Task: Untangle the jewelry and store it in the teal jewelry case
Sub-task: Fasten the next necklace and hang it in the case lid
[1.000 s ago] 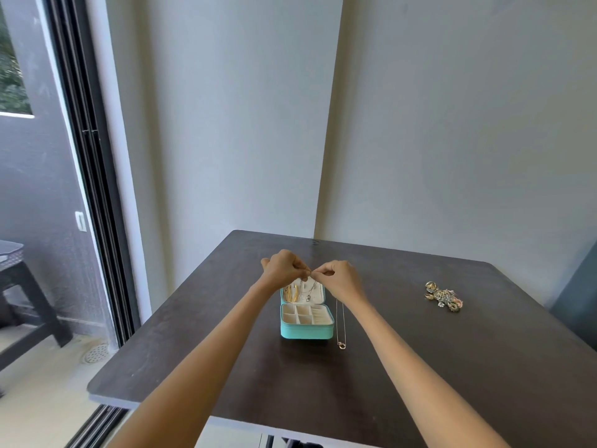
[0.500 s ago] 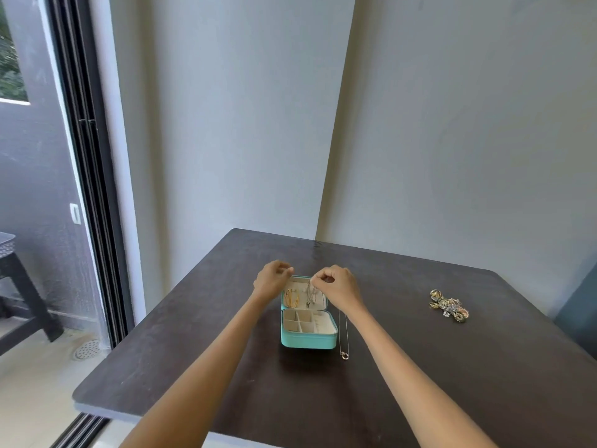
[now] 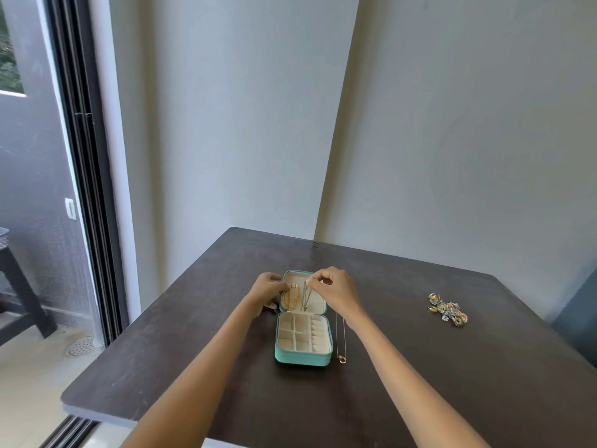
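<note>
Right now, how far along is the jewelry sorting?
Done: a gold chain hangs in the lid of the open case. In hand: the right hand pinches a silver chain at the lid while the left hand holds the lid's edge. Left: a necklace beside the case, and the tangled pile at right.

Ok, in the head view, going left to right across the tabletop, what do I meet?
left hand → teal jewelry case → loose necklace lying beside the case → pile of tangled jewelry. The right hand overlaps the case lid, so I left it out.
</note>
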`<state>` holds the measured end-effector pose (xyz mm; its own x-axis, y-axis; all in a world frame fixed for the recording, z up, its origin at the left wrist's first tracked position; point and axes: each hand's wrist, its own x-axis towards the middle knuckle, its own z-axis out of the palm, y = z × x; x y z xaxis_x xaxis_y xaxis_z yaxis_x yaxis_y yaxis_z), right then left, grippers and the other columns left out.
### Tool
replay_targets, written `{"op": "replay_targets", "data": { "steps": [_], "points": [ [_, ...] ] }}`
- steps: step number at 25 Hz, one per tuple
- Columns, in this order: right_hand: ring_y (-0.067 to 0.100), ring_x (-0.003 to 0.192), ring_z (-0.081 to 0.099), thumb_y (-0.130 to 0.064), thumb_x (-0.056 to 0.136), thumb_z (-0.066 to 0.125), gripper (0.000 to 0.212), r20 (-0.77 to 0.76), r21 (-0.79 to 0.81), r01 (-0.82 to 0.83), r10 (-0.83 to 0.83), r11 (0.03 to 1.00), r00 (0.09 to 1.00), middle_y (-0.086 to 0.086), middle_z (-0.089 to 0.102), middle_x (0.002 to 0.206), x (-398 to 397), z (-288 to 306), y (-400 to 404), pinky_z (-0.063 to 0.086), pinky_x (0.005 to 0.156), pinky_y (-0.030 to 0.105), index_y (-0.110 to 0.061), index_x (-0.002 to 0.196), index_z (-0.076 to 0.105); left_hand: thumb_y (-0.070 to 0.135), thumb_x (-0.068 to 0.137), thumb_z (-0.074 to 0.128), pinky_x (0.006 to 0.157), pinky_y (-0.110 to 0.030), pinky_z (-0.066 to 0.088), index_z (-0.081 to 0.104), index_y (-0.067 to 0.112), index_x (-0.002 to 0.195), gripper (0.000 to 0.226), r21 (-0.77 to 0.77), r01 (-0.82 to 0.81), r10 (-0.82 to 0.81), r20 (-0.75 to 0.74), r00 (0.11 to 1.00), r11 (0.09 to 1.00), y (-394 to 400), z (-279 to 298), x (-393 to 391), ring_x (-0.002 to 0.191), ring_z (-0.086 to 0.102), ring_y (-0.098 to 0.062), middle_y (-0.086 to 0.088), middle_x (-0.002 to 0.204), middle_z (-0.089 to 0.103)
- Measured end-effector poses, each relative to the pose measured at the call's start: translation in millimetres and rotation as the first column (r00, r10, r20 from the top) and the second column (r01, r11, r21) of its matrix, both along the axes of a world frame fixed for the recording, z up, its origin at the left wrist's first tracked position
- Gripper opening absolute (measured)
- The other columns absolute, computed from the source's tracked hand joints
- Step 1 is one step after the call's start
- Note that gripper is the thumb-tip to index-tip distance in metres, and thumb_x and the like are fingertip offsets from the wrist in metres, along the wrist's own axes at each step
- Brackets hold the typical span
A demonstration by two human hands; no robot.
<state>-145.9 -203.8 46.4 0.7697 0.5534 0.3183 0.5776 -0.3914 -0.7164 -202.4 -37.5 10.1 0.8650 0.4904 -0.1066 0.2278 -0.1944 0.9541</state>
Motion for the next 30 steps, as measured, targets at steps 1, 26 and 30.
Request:
{"op": "replay_targets", "data": {
  "steps": [1,26,30],
  "points": [
    [0.016,0.094,0.058,-0.024,0.082,0.066,0.012,-0.004,0.003,0.002,-0.002,1.0,1.0,-0.007,0.063,0.088,-2,-1,0,0.046,0.08,0.032,-0.022,0.072,0.07,0.015,0.089,0.06,0.045,-0.022,0.049,0.06,0.011,0.099,0.011,-0.063,0.02,-0.016,0.073,0.997,0.998,-2,-2,-6,0.062,0.058,-0.016,-0.01,0.087,0.064],
    [0.015,0.057,0.049,-0.018,0.067,0.079,0.024,0.822,-0.272,0.444,-0.033,0.854,0.568,-0.005,0.055,0.056,-15,2,13,0.038,0.05,0.029,-0.021,0.052,0.059,0.018,0.088,0.063,0.074,-0.025,0.053,0.071,0.02,0.103,0.017,-0.242,0.116,0.008,0.458,0.889,0.963,-13,-24,-35,0.086,0.068,-0.014,-0.003,0.098,0.074],
    [0.017,0.057,0.048,-0.011,0.06,0.082,0.029,0.888,-0.349,0.473,0.125,0.809,0.442,-0.002,0.051,0.057,-14,6,11,0.036,0.049,0.03,-0.02,0.054,0.055,0.016,0.086,0.065,0.074,-0.026,0.053,0.071,0.017,0.105,0.019,-0.251,0.151,-0.013,0.479,0.878,0.956,-13,-24,-36,0.085,0.068,-0.013,-0.005,0.097,0.074]
  ]
}}
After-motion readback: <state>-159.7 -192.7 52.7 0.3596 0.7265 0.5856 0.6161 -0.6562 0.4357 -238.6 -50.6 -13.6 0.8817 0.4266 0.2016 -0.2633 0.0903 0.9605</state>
